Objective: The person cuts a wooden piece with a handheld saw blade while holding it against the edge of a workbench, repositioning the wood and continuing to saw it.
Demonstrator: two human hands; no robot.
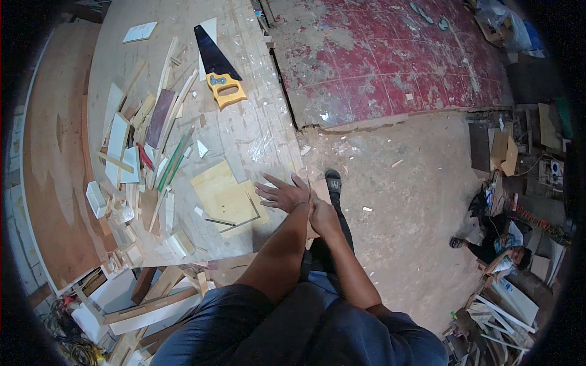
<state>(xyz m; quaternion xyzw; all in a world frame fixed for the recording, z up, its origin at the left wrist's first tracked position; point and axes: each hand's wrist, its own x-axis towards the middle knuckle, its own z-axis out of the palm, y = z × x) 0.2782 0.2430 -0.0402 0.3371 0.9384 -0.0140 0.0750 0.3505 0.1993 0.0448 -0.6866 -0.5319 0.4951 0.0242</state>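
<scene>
My left hand (282, 194) is over the near right part of the worktable, palm down, its fingers spread and nothing in them. Close against its wrist is my right hand (323, 217), fingers curled and partly hidden, so what they grip cannot be made out. A flat brownish board (320, 190) shows behind the two hands at the table's edge. Left of them lies a notched piece of pale yellow plywood (215, 182). On it are a thin dark pencil-like stick (218, 221) and a dark thin line or strip (252, 204).
A handsaw (221, 67) with a yellow handle lies farther up the worktable (244, 131). Wood offcuts (160, 119) and a red-handled tool (144, 156) clutter its left side. Stacked boards (152, 305) stand below. At the far right a person (506, 253) sits near scrap wood.
</scene>
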